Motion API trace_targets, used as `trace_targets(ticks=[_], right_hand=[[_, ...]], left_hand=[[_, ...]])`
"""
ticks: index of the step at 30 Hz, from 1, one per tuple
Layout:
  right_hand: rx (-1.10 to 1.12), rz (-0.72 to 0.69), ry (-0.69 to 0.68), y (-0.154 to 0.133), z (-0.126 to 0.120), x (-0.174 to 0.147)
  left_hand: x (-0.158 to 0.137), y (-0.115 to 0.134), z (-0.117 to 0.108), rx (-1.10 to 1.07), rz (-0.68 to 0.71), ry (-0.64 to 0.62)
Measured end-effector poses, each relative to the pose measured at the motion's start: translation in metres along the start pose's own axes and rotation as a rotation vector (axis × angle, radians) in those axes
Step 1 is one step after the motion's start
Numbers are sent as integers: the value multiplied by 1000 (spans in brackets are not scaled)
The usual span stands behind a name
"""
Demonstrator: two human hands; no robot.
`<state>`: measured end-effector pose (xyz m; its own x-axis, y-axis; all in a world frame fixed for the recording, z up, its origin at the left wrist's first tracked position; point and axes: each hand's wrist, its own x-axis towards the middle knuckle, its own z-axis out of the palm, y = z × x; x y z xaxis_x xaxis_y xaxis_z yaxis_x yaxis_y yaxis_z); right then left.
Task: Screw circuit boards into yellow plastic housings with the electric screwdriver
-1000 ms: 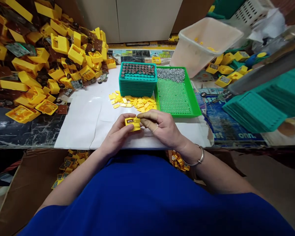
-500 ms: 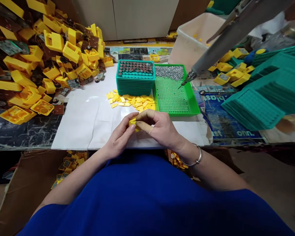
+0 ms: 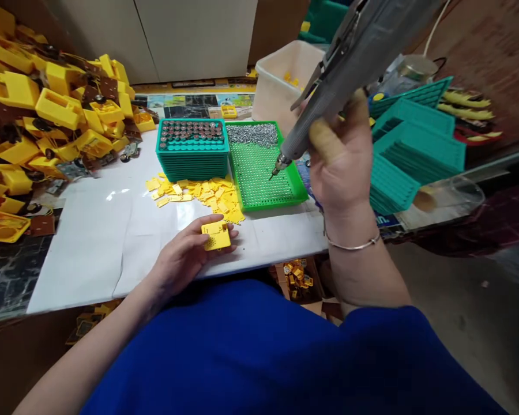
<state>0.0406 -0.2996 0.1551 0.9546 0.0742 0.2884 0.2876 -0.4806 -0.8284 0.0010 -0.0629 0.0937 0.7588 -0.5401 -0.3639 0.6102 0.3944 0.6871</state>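
My left hand is closed around a small yellow plastic case, its face with speaker holes and a fitted cover turned up. Raised on the right, my right hand grips a grey electric screwdriver from its far side, with some fingers hidden behind the body. Its bit points down over a green perforated tray, where small silver screws are heaped at the far end. Loose yellow battery covers lie in a pile beyond my left hand.
Stacked teal trays carry rows of small round cells on top. Yellow housings with wires and boards are heaped at left. A whitish bin stands at the back; more teal trays sit at right. White paper covers the table's front.
My right hand has let go of the yellow case and moved up and right onto the electric screwdriver. My left hand keeps the case, now face up. The view has swung right.
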Motion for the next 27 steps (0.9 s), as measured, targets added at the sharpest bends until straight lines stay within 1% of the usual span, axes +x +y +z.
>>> trace_targets(ticks=[2,5,6,9,11,12,15,18,23,27], right_hand=[[24,37,37,2,-2,-2],[110,52,94,7,1,-2],[175,26,114,9,2,1],[453,-117,184,19,10,12],[541,-140,194,24,19,17],[523,-111,194,27,25,18],[355,4,195,32,40,16],[280,27,212,35,50,14],[404,-10,246,33,51,15],[509,-7,202,34,50,14]], left_hand=[[7,0,6,24,-9,6],[17,-2,14,109,8,83],[20,-3,16,138,12,105],[25,-5,19,199,5,131],[26,-5,20,219,-9,140],[26,-5,20,225,-13,145],[27,-4,19,228,-22,148],[28,-3,19,219,-29,148],[29,-4,17,212,-35,128],[29,-4,18,198,-35,125]])
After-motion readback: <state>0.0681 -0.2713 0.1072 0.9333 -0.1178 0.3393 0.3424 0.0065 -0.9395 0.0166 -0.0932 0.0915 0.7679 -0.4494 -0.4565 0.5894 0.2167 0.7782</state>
